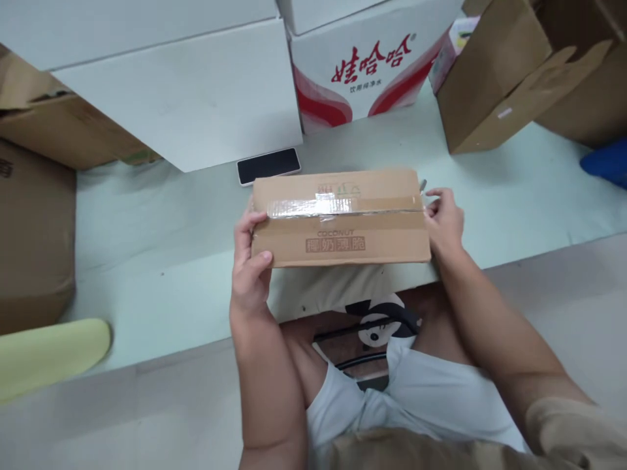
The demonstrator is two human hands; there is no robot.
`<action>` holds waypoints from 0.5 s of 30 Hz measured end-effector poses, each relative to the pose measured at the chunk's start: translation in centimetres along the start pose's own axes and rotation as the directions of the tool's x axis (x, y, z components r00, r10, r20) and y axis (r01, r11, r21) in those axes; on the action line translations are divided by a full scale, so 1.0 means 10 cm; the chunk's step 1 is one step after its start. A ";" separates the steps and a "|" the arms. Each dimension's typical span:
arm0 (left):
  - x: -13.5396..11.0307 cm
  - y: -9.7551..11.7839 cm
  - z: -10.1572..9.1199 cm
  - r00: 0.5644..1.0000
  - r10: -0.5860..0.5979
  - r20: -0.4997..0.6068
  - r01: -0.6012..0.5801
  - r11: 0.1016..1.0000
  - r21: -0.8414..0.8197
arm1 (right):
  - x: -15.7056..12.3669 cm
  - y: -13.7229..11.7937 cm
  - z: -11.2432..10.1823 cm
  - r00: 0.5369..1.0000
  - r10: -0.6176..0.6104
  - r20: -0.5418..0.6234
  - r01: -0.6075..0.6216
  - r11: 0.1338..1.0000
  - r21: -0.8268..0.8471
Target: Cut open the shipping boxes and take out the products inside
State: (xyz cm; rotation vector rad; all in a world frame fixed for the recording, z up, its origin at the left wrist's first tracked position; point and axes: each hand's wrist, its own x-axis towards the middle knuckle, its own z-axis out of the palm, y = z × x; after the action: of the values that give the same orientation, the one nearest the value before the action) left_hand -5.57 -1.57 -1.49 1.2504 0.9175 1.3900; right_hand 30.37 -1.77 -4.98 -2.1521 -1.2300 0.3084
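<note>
A brown cardboard box [382,238] is in front of me, with "COCONUT" and Chinese characters printed on its top. Clear, shiny packing tape [313,207] runs along part of its middle seam. My left hand [251,261] grips the box's left end, thumb and a finger on the top edge. At the right end is my right hand [445,219], its fingers closed in a pinch by the seam. A thin grey object [423,186] sticks up at those fingertips; its kind cannot be made out.
A phone [269,166] lies on the pale green cover [157,241] behind the box. White cartons [196,98] and a red-and-white water carton [362,78] stand at the back. An open cardboard box [494,85] is at right, a yellow rounded object [53,352] at left.
</note>
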 end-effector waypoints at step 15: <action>-0.07 0.00 0.18 0.998 -0.049 0.046 0.048 0.999 0.020 | 0.13 0.23 0.05 0.987 -0.130 0.097 0.093 0.945 0.314</action>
State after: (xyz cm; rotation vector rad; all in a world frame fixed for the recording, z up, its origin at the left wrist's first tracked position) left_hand -3.85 -2.37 -1.36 1.2609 0.9252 1.3119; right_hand 32.39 -1.35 -6.63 -1.8110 -1.2699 0.5466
